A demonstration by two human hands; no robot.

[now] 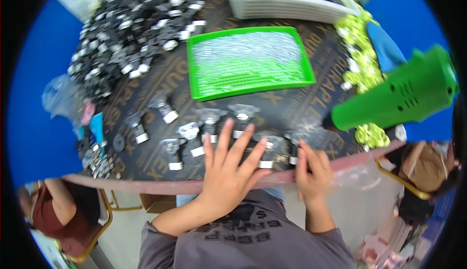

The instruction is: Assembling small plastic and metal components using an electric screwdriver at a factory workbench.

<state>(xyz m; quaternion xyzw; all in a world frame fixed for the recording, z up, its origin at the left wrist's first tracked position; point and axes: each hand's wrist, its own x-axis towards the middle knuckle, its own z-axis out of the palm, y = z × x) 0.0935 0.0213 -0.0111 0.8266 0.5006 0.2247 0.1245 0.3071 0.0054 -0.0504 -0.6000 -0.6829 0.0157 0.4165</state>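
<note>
My left hand (pixel 226 172) lies open with its fingers spread among small black parts with white ends and clear or shiny heads. Under or beside its fingertips are a part with a wide head (pixel 243 112) and another small part (pixel 211 117). My right hand (pixel 314 172) is closed, its fingertips pinching a small black part with a white end (pixel 294 153) near the table's front edge. Between the hands lies a similar black part (pixel 266 156). More of these parts sit to the left, including one black part (pixel 171 153) and another black part (pixel 164 107).
A green tray (pixel 192 82) holds thin silvery pieces. Behind it stands a white bin (pixel 292 7) of black parts. A black-and-white heap (pixel 136 31) fills the back left. Right are a green power tool (pixel 394 94) and yellow-green rings (pixel 362 65); left, small metal pieces (pixel 99 162).
</note>
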